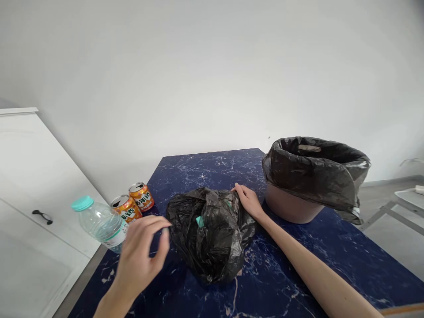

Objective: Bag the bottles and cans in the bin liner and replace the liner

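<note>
A crumpled black plastic bag (212,232) lies in the middle of the dark blue marbled table (281,274), with something turquoise showing through its folds. My right hand (247,199) rests on the bag's far right edge, fingers closed on the plastic. My left hand (141,256) hovers just left of the bag, fingers curled loosely and apart, holding nothing. Just behind that hand lies a clear plastic bottle (99,223) with a turquoise cap, on its side at the table's left edge.
Two opened orange drink cans (134,204) stand beside the bottle. A brown bin lined with a black bag (311,176) sits at the table's far right. A white cabinet (29,198) stands on the left, a plain wall behind.
</note>
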